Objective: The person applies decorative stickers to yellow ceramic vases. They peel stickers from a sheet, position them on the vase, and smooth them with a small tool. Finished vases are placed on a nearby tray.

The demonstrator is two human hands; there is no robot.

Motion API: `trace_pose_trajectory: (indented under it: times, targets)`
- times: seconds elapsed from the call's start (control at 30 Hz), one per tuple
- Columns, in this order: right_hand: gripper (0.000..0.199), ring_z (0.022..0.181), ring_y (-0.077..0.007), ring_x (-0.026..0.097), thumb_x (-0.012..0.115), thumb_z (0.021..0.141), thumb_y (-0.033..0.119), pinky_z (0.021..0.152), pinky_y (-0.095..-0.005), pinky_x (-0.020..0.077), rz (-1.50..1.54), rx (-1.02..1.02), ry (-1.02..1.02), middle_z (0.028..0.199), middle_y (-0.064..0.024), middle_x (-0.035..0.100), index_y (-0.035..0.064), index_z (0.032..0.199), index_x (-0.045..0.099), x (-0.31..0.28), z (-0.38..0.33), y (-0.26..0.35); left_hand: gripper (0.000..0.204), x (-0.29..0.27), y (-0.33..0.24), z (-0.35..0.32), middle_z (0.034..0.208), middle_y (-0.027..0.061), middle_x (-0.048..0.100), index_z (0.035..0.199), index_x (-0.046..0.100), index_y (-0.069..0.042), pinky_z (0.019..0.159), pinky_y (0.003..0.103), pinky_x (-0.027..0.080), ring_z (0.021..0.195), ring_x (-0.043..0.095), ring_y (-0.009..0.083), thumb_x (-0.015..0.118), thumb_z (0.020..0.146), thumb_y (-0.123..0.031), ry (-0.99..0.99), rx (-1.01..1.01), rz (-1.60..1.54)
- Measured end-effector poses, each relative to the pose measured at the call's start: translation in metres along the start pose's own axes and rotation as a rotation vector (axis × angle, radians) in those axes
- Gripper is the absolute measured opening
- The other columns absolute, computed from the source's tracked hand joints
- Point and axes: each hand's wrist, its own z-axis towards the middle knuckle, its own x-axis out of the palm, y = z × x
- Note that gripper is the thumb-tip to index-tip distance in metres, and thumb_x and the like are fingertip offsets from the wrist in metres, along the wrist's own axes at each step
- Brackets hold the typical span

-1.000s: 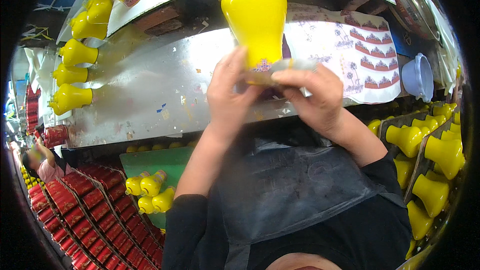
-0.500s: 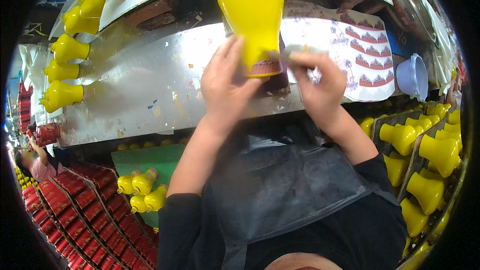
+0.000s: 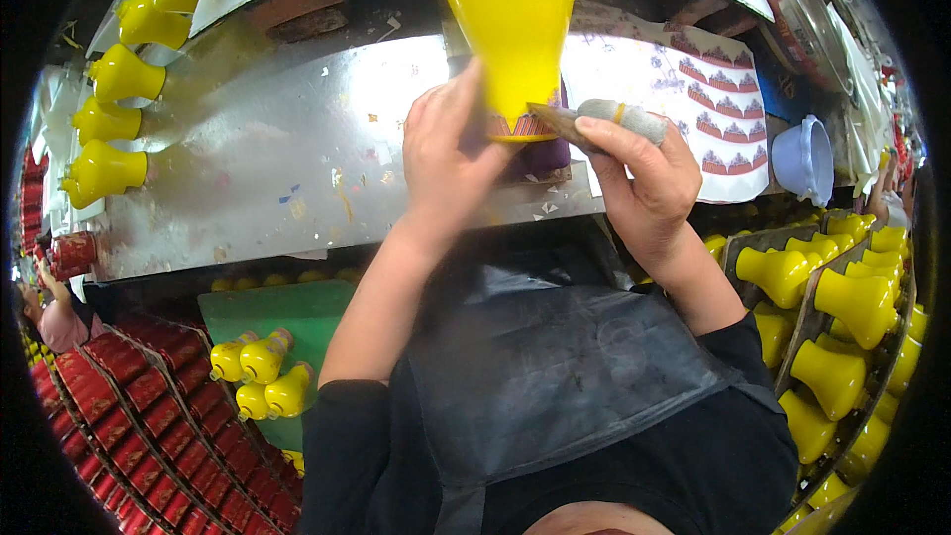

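Observation:
A glossy yellow vase (image 3: 511, 30) lies in front of me over the metal bench, its narrower end toward me. Around that end runs a reddish patterned decal band (image 3: 500, 127). My left hand (image 3: 441, 154), slightly blurred, is curled against the vase's left side, thumb near the end rim. In my right hand (image 3: 649, 173) is a scraper-like tool (image 3: 639, 121) with a thick grey handle and a flat brownish blade. The blade's tip meets the vase at the decal band. Behind the vase's narrow end a dark purple support is partly hidden.
A sheet of printed decals (image 3: 728, 129) lies right of the vase, beside a lavender tub (image 3: 804, 160). Yellow vases (image 3: 107, 173) line the bench's left end; more fill racks (image 3: 854, 305) at right. Red pieces (image 3: 129, 416) sit lower left, by a green board (image 3: 327, 322). Another person (image 3: 59, 317) works far left.
My right hand has slowed from a blur, and the tool now shows plainly with its tip on the band. A V-shaped break in the band's pattern now faces me. The view has shifted slightly.

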Motion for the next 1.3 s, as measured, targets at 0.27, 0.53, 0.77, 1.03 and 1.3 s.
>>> trace_pose_trajectory:
  times: [0.27,0.53,0.77,1.03,1.3]
  targets:
    - [0.041,0.088,-0.0226,0.07,0.073,0.074,0.007,0.076,-0.0366,0.0552,-0.082,-0.293,0.139,0.091,-0.0041,0.068,0.014,0.114,0.077,-0.005,0.012,0.013,0.072,-0.006,-0.003,0.001,0.132,0.0169,0.064,0.145,0.058,-0.007,0.111,0.044,0.041,0.124,0.058,0.034,0.063,0.074,0.0,0.016,-0.046,-0.14]
    - [0.039,0.095,-0.0243,0.071,0.073,0.076,0.007,0.082,-0.0361,0.052,-0.176,-0.388,0.3,0.097,-0.0059,0.071,0.0121,0.115,0.077,-0.011,0.032,0.038,0.073,-0.012,0.005,-0.003,0.143,0.0153,0.058,0.145,0.057,-0.004,0.121,0.04,0.032,0.139,0.05,0.0279,0.049,0.073,0.003,0.108,-0.167,-0.324]
    - [0.046,0.068,-0.0214,0.055,0.074,0.076,-0.003,0.069,-0.0359,0.0485,-0.103,-0.254,0.398,0.077,-0.0025,0.059,0.013,0.12,0.074,-0.016,0.045,0.034,0.069,-0.008,-0.003,-0.002,0.137,0.0142,0.061,0.147,0.054,-0.006,0.115,0.043,0.038,0.132,0.054,0.03,0.069,0.079,-0.008,0.042,-0.052,-0.168]
    - [0.032,0.064,-0.0242,0.058,0.073,0.079,0.01,0.058,-0.0378,0.0456,-0.288,-0.338,0.223,0.072,-0.0062,0.053,0.0149,0.11,0.068,-0.014,0.071,0.013,0.075,0.001,-0.012,0.001,0.13,0.0129,0.064,0.142,0.056,-0.007,0.108,0.046,0.038,0.122,0.059,0.0304,0.086,0.074,-0.014,-0.052,-0.002,-0.049]
    - [0.041,0.065,-0.0213,0.055,0.076,0.082,0.004,0.062,-0.0349,0.0462,-0.225,-0.436,0.359,0.072,-0.0042,0.054,0.012,0.122,0.07,-0.009,0.087,0.019,0.081,0.009,-0.012,0.002,0.128,0.0111,0.065,0.142,0.055,-0.008,0.105,0.045,0.039,0.121,0.06,0.0297,0.088,0.068,-0.01,-0.108,0.017,-0.045]
